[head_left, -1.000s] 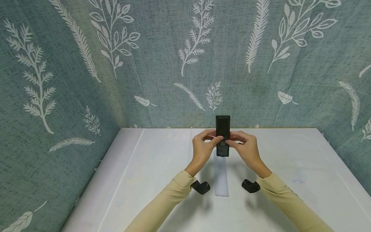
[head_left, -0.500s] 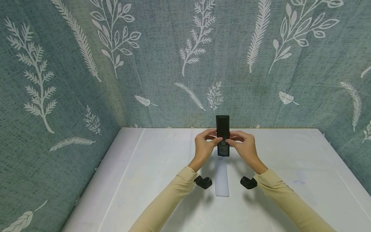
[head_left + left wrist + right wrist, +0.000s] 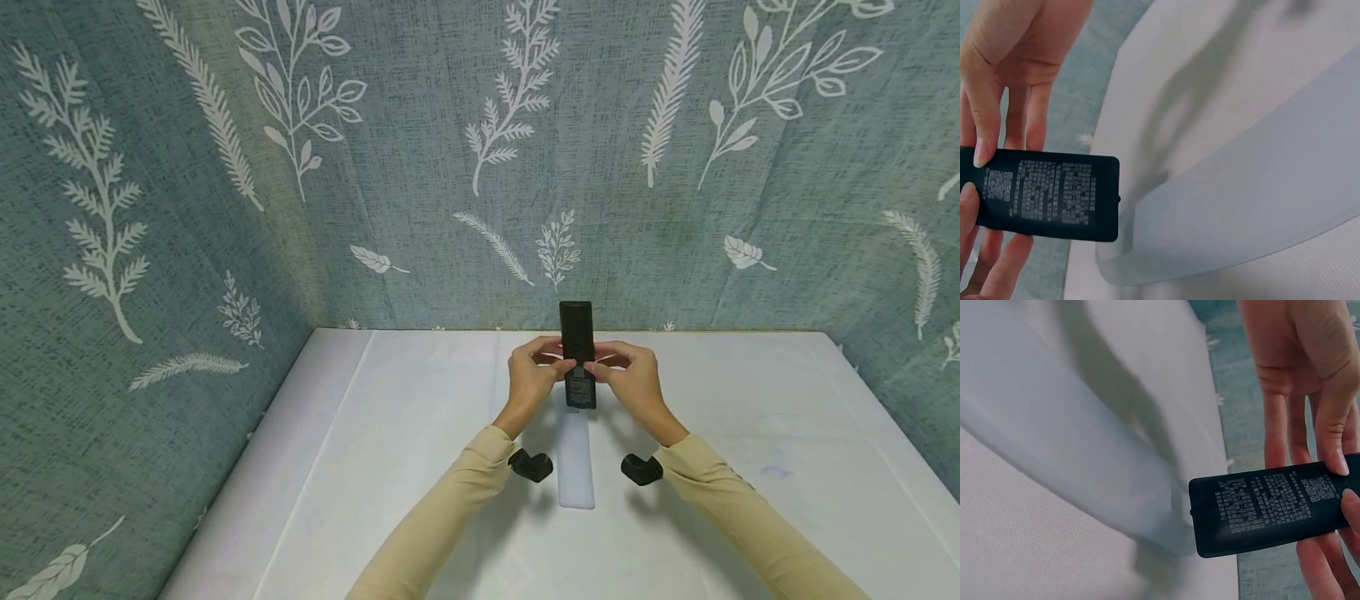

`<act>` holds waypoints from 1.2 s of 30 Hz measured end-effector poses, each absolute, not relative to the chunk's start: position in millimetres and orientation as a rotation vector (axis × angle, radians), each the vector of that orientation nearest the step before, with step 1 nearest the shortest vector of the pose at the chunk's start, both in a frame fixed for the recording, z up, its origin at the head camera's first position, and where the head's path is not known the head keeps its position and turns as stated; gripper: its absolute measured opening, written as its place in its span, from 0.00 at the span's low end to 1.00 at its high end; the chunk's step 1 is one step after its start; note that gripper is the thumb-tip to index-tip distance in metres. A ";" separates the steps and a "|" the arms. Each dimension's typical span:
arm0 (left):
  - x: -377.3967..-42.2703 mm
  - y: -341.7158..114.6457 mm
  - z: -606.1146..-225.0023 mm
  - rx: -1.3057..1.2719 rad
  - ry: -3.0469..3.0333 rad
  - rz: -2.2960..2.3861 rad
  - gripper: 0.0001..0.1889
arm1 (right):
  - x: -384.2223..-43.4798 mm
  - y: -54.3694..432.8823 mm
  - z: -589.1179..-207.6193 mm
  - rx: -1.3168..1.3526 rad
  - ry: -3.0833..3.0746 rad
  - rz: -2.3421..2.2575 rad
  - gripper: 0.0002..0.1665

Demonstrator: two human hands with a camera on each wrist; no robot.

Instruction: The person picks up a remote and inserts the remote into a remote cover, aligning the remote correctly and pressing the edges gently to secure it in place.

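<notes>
A black remote control (image 3: 576,329) is held up over the far middle of the table, its back toward me. My left hand (image 3: 528,383) holds its left edge and my right hand (image 3: 633,387) its right edge, thumbs on the back and fingers behind. In the left wrist view, the back of the remote control (image 3: 1107,219) carries a printed label and a square code near the thumbs. The right wrist view shows the same label on the remote control (image 3: 1210,540). Below lies a long translucent, whitish strip (image 3: 575,467) with rounded corners, its far end overlapped by the remote.
The white tabletop (image 3: 405,417) is backed by a green curtain (image 3: 420,167) with white leaf prints, which also hangs at both sides. A black wrist device (image 3: 531,467) juts from the left sleeve, and another black wrist device (image 3: 642,470) from the right.
The remote's upper end has tilted slightly left, and its lower end has shifted a little right. The left forearm has drawn slightly inward; both hands keep their grip.
</notes>
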State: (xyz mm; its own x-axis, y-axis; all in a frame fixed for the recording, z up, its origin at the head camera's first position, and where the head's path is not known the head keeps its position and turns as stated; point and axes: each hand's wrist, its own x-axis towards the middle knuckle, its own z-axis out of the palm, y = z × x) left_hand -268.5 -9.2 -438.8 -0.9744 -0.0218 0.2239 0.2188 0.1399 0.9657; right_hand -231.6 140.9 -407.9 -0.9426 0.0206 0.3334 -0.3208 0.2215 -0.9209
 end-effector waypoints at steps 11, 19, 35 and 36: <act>-274.8 -12.4 -454.1 -0.182 -2.185 -2.091 0.17 | -238.7 138.1 -418.4 0.256 -2.269 1.793 0.15; -278.3 -19.5 -462.8 -0.222 -2.112 -2.312 0.18 | -254.6 143.0 -448.6 0.232 -2.322 1.788 0.16; -286.9 -23.5 -467.4 -0.307 -2.145 -2.303 0.17 | -250.4 149.7 -454.5 0.373 -2.442 1.785 0.21; -287.5 -23.7 -467.1 -0.308 -2.149 -2.305 0.17 | -247.7 149.1 -450.8 0.378 -2.453 1.786 0.21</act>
State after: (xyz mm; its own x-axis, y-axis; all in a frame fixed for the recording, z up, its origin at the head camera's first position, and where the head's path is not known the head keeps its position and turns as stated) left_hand -287.5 -23.7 -467.1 -0.9807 0.1504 0.1249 0.1141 -0.0783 0.9904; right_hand -247.7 149.1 -450.8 -0.9660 -0.1496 0.2111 -0.2468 0.2884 -0.9252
